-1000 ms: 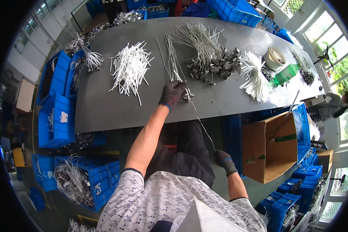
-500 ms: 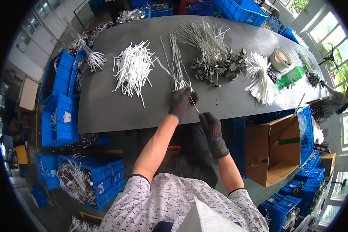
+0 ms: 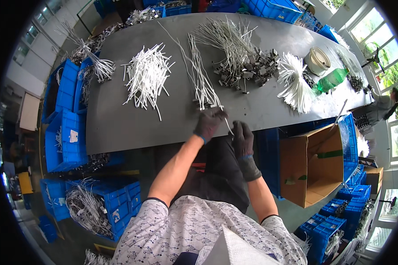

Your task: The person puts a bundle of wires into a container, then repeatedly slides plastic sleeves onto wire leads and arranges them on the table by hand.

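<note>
1. Left hand [image 3: 209, 123] in a dark glove was sitting right at the near edge of the grey table [image 3: 119, 123], fingers curled in around the end of a thin white wire [image 3: 227, 126]. Looked like a light pinch, but the glove hid the actual contact, so I couldn't tell how tight.
2. Right hand [image 3: 243, 138], also gloved, was just beside the left one, a bit off the table edge over the person's lap. Fingers were mostly together and pointing up toward the wire's lower end. Whether it really had hold of the wire, I couldn't tell.
3. The wire ran slantwise between the two hands, just below a long bundle of white wires with metal ends [image 3: 201, 84] lying on the table.
4. Left of that bundle was a loose heap of white ties [image 3: 147, 77]. Behind it was a pile of small metal clips [image 3: 247, 70] tangled with more wires.
5. Off to the right: a fan of white ties [image 3: 295, 85], a tape roll [image 3: 319, 61] and a green bottle [image 3: 331, 80].
6. An open cardboard box [image 3: 314, 165] stood on the floor at the right, and blue crates [image 3: 68, 128] were stacked on the left.
</note>
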Motion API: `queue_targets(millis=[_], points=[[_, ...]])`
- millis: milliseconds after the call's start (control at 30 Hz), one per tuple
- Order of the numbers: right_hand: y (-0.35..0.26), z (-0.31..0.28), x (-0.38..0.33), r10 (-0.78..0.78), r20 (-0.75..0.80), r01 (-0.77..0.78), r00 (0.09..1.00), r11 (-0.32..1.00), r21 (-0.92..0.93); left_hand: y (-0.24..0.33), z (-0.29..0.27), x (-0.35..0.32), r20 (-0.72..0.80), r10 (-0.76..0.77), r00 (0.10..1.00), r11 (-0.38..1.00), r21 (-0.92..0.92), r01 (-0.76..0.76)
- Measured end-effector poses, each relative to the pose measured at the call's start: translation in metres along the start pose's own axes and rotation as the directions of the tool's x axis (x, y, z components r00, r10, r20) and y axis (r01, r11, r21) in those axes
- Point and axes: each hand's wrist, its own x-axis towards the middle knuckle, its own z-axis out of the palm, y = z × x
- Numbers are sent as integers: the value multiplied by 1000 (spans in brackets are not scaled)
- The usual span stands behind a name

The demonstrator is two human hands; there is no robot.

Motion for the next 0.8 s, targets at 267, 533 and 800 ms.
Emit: queue_targets(millis=[267,533,800], points=[[-29,29,65,519,247,-567,819,798,205,21,-17,15,13,-211,977,963,173,206],[110,-13,166,-103,26,91,994,699,-710,21,-68,65,-131,46,990,644,761,71],[99,5,135,339,-107,-321,935,672,-668,-20,-201,5,-576,194,794,209,815,540]])
